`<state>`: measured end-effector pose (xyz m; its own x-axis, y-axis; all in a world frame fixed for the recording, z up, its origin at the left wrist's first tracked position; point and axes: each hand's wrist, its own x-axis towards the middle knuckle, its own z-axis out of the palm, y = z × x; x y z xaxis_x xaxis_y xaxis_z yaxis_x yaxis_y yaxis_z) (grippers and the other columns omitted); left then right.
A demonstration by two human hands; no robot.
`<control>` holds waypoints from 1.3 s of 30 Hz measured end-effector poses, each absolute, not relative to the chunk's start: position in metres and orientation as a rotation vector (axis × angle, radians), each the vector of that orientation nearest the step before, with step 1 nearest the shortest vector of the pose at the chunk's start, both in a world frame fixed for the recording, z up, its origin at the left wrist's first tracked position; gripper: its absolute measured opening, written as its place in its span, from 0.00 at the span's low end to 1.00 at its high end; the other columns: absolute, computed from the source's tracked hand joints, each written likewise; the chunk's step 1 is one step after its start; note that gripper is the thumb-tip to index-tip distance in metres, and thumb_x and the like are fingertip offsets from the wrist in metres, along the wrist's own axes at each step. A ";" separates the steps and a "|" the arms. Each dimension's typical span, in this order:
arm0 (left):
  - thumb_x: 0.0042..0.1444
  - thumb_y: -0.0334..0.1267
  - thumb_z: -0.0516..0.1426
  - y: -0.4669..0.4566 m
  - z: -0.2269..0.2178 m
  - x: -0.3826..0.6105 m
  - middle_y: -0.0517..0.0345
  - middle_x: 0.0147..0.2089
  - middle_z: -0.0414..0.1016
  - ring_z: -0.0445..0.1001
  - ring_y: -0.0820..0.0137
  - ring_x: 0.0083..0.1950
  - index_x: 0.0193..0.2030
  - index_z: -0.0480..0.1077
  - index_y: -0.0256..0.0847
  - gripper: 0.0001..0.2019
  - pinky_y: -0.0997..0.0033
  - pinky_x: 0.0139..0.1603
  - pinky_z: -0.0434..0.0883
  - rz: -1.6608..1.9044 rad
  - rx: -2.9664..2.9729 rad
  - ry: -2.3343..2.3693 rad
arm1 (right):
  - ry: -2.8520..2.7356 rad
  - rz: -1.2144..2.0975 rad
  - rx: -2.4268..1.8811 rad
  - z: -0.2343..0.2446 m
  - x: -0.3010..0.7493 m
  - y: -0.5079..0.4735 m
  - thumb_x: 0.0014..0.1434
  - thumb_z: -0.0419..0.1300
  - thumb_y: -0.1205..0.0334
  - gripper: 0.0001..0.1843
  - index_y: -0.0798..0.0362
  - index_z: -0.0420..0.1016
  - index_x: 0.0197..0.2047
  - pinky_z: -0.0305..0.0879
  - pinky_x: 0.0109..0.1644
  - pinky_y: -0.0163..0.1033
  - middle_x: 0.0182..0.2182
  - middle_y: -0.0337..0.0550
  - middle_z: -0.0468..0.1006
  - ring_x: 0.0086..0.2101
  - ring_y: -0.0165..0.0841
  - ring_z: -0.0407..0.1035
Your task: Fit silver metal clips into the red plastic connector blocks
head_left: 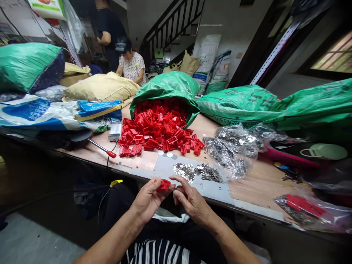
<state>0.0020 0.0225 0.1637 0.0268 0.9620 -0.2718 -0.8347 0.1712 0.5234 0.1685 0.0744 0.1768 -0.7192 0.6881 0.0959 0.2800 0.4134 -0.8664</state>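
Note:
My left hand pinches a small red plastic part just below the table's front edge. My right hand meets it from the right, fingertips closed against the same part. On the wooden table ahead, a pile of red plastic parts spills from an open green sack. Small heaps of tiny silver metal pieces lie on a grey sheet near my hands.
Clear bags of metal pieces lie at right beside a long green sack. A red-tipped tool and blue-white sacks are at left. A bag of red parts lies at front right. Two other people work at the back.

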 end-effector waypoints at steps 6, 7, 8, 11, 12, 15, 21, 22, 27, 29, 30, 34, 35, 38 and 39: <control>0.60 0.31 0.55 0.018 0.166 0.009 0.50 0.35 0.79 0.79 0.69 0.35 0.34 0.73 0.31 0.07 0.68 0.44 0.75 1.385 0.046 0.610 | -2.261 1.229 -0.795 0.180 0.164 0.069 0.67 0.46 0.53 0.19 0.50 0.62 0.57 0.60 0.32 0.32 0.21 0.33 0.68 0.24 0.28 0.64; 0.61 0.31 0.54 0.018 0.168 0.010 0.49 0.35 0.79 0.79 0.69 0.35 0.33 0.73 0.30 0.08 0.68 0.45 0.75 1.386 0.024 0.597 | -2.261 1.231 -0.796 0.180 0.164 0.069 0.68 0.46 0.53 0.19 0.50 0.62 0.57 0.60 0.30 0.32 0.21 0.32 0.68 0.23 0.27 0.63; 0.61 0.31 0.53 0.017 0.169 0.011 0.49 0.34 0.79 0.79 0.69 0.35 0.33 0.73 0.30 0.09 0.67 0.46 0.75 1.384 0.006 0.587 | -2.262 1.234 -0.798 0.180 0.165 0.069 0.68 0.46 0.53 0.19 0.50 0.63 0.57 0.60 0.30 0.31 0.21 0.32 0.67 0.22 0.27 0.63; 0.62 0.30 0.52 0.017 0.173 0.013 0.47 0.34 0.79 0.79 0.69 0.35 0.34 0.73 0.29 0.10 0.66 0.47 0.75 1.377 -0.030 0.576 | -2.272 1.190 -0.811 0.179 0.166 0.070 0.68 0.46 0.53 0.18 0.49 0.65 0.55 0.61 0.29 0.31 0.21 0.33 0.69 0.23 0.28 0.65; 0.62 0.30 0.52 0.017 0.173 0.014 0.47 0.34 0.79 0.79 0.69 0.35 0.34 0.73 0.29 0.10 0.65 0.47 0.75 1.377 -0.036 0.578 | -2.276 1.159 -0.814 0.179 0.166 0.070 0.68 0.46 0.53 0.17 0.49 0.65 0.55 0.62 0.30 0.32 0.23 0.35 0.71 0.24 0.29 0.66; 0.63 0.31 0.51 0.017 0.174 0.017 0.47 0.35 0.78 0.79 0.68 0.35 0.34 0.73 0.29 0.11 0.65 0.48 0.75 1.391 -0.048 0.588 | -2.284 1.056 -0.811 0.179 0.167 0.070 0.67 0.47 0.55 0.15 0.48 0.67 0.53 0.65 0.36 0.33 0.32 0.39 0.77 0.31 0.30 0.71; 0.63 0.29 0.50 0.018 0.173 0.020 0.46 0.35 0.78 0.79 0.69 0.35 0.33 0.73 0.28 0.12 0.67 0.45 0.76 1.419 -0.079 0.576 | -2.336 0.982 -0.826 0.178 0.167 0.071 0.67 0.47 0.57 0.14 0.47 0.66 0.53 0.66 0.42 0.35 0.39 0.42 0.78 0.36 0.33 0.73; 0.63 0.29 0.50 0.018 0.173 0.020 0.46 0.34 0.78 0.79 0.69 0.35 0.33 0.73 0.28 0.12 0.67 0.45 0.76 1.422 -0.081 0.574 | -2.333 0.976 -0.828 0.178 0.167 0.071 0.67 0.47 0.57 0.14 0.47 0.67 0.53 0.66 0.42 0.35 0.39 0.42 0.78 0.37 0.33 0.73; 0.62 0.29 0.51 0.018 0.170 0.023 0.46 0.35 0.78 0.79 0.67 0.38 0.32 0.73 0.30 0.12 0.63 0.51 0.74 1.447 -0.065 0.573 | -2.237 1.033 -0.824 0.175 0.162 0.070 0.68 0.45 0.57 0.15 0.47 0.70 0.50 0.66 0.42 0.34 0.40 0.42 0.78 0.36 0.32 0.73; 0.62 0.30 0.52 0.018 0.168 0.023 0.47 0.36 0.78 0.79 0.66 0.39 0.33 0.73 0.31 0.10 0.61 0.53 0.72 1.458 -0.049 0.573 | -2.195 1.089 -0.802 0.173 0.161 0.070 0.68 0.44 0.56 0.17 0.48 0.71 0.50 0.66 0.41 0.34 0.38 0.42 0.78 0.35 0.31 0.73; 0.61 0.30 0.53 0.017 0.167 0.022 0.48 0.36 0.78 0.79 0.67 0.40 0.32 0.73 0.31 0.09 0.61 0.54 0.71 1.463 -0.036 0.578 | -2.190 1.111 -0.799 0.172 0.161 0.071 0.68 0.44 0.56 0.17 0.48 0.71 0.50 0.66 0.40 0.34 0.37 0.41 0.78 0.35 0.31 0.73; 0.56 0.33 0.60 0.011 0.153 0.015 0.54 0.33 0.77 0.78 0.67 0.41 0.27 0.68 0.36 0.08 0.63 0.52 0.70 1.444 0.105 0.643 | -2.237 1.085 -0.925 0.165 0.168 0.084 0.68 0.44 0.53 0.19 0.49 0.71 0.52 0.63 0.32 0.33 0.25 0.37 0.75 0.26 0.30 0.69; 0.54 0.35 0.61 0.009 0.146 0.013 0.56 0.31 0.77 0.78 0.66 0.41 0.25 0.66 0.37 0.10 0.64 0.50 0.70 1.415 0.154 0.692 | -2.243 1.039 -0.994 0.164 0.170 0.090 0.68 0.44 0.52 0.20 0.49 0.70 0.53 0.62 0.30 0.33 0.22 0.35 0.73 0.23 0.29 0.67; 0.50 0.43 0.64 0.006 0.119 0.009 0.61 0.27 0.75 0.78 0.69 0.33 0.26 0.63 0.39 0.15 0.71 0.38 0.70 1.323 0.271 1.019 | -2.274 0.792 -1.252 0.164 0.179 0.119 0.67 0.44 0.51 0.20 0.49 0.70 0.53 0.62 0.31 0.34 0.23 0.36 0.73 0.25 0.31 0.68; 0.48 0.45 0.65 0.006 0.108 0.009 0.60 0.28 0.75 0.77 0.69 0.32 0.27 0.63 0.39 0.16 0.72 0.35 0.69 1.303 0.322 1.122 | -2.299 0.677 -1.349 0.165 0.180 0.130 0.67 0.46 0.52 0.19 0.49 0.70 0.52 0.63 0.34 0.35 0.27 0.39 0.75 0.29 0.33 0.70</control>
